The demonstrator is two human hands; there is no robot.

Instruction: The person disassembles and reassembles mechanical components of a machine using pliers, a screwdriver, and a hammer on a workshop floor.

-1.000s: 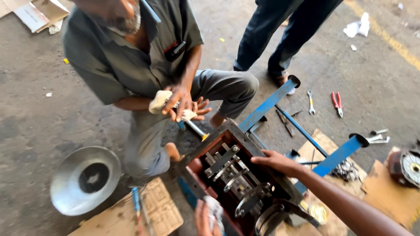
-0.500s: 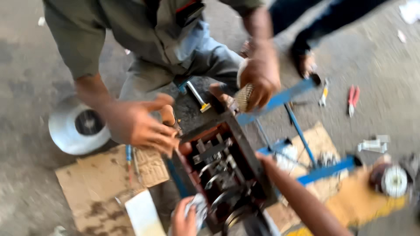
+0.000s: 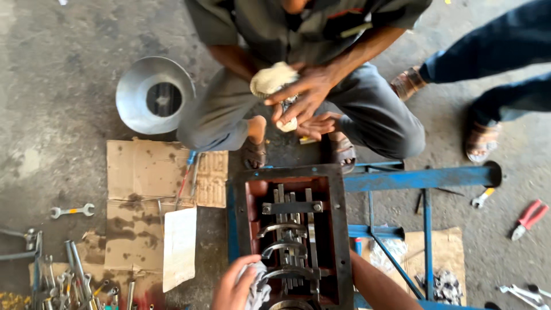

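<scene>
Left hand (image 3: 234, 285) now clutches rag (image 3: 258, 290) at gearbox (image 3: 290, 229); right grip unseen.

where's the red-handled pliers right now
In the head view, the red-handled pliers lie on the concrete floor at the far right, just right of the small wrench and the blue metal frame.

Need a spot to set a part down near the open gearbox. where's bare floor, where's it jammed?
Bare concrete: left of the metal funnel, and right of the blue frame up to the red pliers. The cardboard is mostly bare. Crowded: the spanner pile bottom left, the gearbox with the left hand at it.
</scene>
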